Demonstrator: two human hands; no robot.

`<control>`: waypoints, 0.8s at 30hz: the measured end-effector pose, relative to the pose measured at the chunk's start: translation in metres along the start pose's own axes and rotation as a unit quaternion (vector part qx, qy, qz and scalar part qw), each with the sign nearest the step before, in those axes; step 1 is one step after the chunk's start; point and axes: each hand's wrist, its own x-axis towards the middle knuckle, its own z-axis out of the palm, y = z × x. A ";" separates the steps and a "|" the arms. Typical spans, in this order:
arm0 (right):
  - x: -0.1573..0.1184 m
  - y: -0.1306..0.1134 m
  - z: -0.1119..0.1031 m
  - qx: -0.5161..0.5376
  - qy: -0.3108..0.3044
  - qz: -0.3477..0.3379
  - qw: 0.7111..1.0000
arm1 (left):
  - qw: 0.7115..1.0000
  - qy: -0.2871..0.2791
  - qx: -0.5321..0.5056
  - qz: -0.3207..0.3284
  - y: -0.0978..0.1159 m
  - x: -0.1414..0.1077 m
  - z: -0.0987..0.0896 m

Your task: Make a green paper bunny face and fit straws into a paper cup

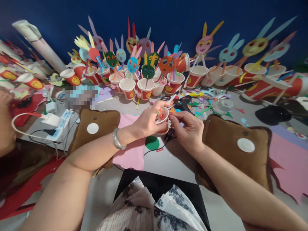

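Note:
In the middle of the table, my left hand (pixel 150 118) is closed around a red and white paper cup (pixel 164 129), its rim tilted toward me. Something orange and green shows inside the cup, partly hidden by my fingers. At the cup's right side, my right hand (pixel 189 130) has thumb and forefinger pinched by the rim, on a small red bit too hidden to name. A black glue gun (pixel 184 103) lies just behind my right hand. Below the cup, a green paper disc (pixel 152 143) rests on the table beside a pink sheet (pixel 130 141).
Paper cups with rabbit-faced figures (pixel 148 72) line the back wall. Brown plush cushions (pixel 237 150) lie on both sides. Colourful paper scraps (pixel 214 102) and a black mouse-like object (pixel 271 115) are at right. A power strip (pixel 59 126) with cables and another person's arm (pixel 6 118) are at left.

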 end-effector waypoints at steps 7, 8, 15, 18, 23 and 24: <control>-0.005 0.000 0.000 -0.162 -0.045 -0.205 0.964 | 1.000 -0.009 0.014 0.009 0.004 0.000 0.000; -0.005 -0.001 0.000 -0.153 -0.047 -0.203 0.966 | 1.000 -0.011 0.015 0.011 0.003 0.000 -0.001; -0.001 -0.001 0.001 0.013 -0.021 -0.024 0.999 | 1.000 -0.008 -0.013 -0.011 -0.001 0.003 -0.003; 0.000 0.002 0.001 0.065 -0.062 0.015 0.996 | 0.998 -0.009 -0.057 -0.023 -0.004 0.004 -0.004; 0.003 0.009 -0.001 0.109 -0.105 0.044 0.988 | 0.993 -0.041 -0.104 -0.022 -0.001 0.007 -0.011; 0.003 0.010 -0.001 0.119 -0.101 0.050 0.986 | 0.994 -0.041 -0.104 -0.020 0.001 0.008 -0.013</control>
